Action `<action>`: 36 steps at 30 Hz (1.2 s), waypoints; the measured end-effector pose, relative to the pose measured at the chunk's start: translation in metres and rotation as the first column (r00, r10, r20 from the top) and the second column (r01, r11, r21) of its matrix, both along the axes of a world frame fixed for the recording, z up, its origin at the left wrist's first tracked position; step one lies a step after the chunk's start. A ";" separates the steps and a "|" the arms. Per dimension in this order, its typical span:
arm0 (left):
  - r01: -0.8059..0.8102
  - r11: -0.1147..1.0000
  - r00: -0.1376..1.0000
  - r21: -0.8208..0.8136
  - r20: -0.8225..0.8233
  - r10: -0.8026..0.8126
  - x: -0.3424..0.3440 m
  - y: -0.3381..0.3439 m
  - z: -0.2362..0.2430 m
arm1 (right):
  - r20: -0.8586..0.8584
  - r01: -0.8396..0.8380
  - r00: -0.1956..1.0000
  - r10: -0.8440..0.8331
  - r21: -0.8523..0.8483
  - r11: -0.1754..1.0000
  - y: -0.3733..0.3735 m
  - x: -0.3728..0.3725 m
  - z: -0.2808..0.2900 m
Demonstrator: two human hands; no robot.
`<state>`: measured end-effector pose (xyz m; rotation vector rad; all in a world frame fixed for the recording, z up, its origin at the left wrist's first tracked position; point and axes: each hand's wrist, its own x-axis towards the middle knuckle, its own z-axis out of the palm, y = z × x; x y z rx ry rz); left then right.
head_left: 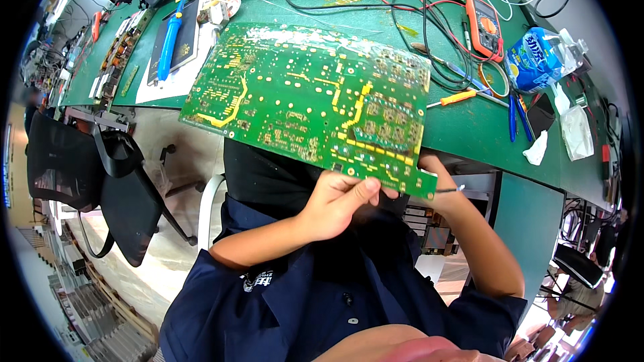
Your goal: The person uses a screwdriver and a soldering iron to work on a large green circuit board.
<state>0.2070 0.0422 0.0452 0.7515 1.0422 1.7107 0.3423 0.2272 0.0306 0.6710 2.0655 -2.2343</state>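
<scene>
Circuit board point(288, 107): left hand point(337, 205) pinches its near edge; right hand point(435, 166) half-hides behind, grip unclear. Blue packet point(531, 64) sits on the bench point(463, 135).

One large green circuit board point(288, 100); one orange multimeter point(477, 17); one orange-handled screwdriver point(459, 98); one blue packet point(532, 62).

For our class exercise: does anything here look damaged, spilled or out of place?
The green circuit board has brownish patches toward its right end, unlike its cleaner green middle; whether residue or scorching, I cannot tell. A crumpled white tissue lies loose on the bench at right, like litter.
</scene>
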 end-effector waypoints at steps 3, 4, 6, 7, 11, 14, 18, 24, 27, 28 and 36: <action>-0.045 0.999 0.995 -0.019 -0.088 0.044 -0.006 0.010 0.005 | 0.122 0.030 0.992 -0.021 -0.071 0.997 0.006 0.001 -0.001; -0.065 0.997 0.992 -0.032 -0.110 0.061 -0.007 0.012 0.002 | 0.171 0.046 0.985 -0.032 -0.082 0.996 0.003 -0.001 0.003; -0.078 0.997 0.992 -0.014 -0.104 0.076 -0.012 0.017 0.003 | 0.250 0.044 0.968 -0.019 -0.096 0.994 0.002 -0.001 0.002; -0.089 0.996 0.991 -0.005 -0.098 0.088 -0.014 0.019 0.003 | 0.255 -0.021 0.967 0.021 -0.002 1.000 0.002 -0.002 -0.004; -0.076 0.994 0.996 -0.083 -0.052 0.072 -0.016 0.029 0.001 | 0.379 -0.349 0.909 0.171 0.471 0.810 -0.004 0.000 -0.007; -0.054 0.995 0.996 -0.083 -0.069 0.048 -0.017 0.029 0.000 | 0.428 -0.507 0.844 0.322 0.444 0.739 -0.007 0.003 -0.008; -0.023 0.994 0.995 -0.103 -0.098 0.013 -0.021 0.033 -0.001 | 0.428 -0.545 0.827 0.365 0.448 0.708 -0.013 -0.001 -0.007; -0.103 0.994 0.990 -0.020 -0.098 0.101 -0.020 0.037 0.008 | 0.390 -0.530 0.846 0.364 0.531 0.661 -0.005 0.006 -0.020; -0.133 0.991 0.987 -0.021 -0.097 0.131 -0.017 0.040 0.009 | 0.410 -0.542 0.837 0.362 0.531 0.651 -0.004 0.005 -0.018; -0.143 0.990 0.986 0.006 -0.090 0.143 -0.017 0.043 0.010 | 0.404 -0.541 0.839 0.365 0.547 0.639 -0.002 0.005 -0.021; -0.146 0.987 0.989 0.060 -0.016 0.147 -0.018 0.065 0.010 | 0.408 -0.539 0.839 0.359 0.546 0.641 0.000 0.007 -0.022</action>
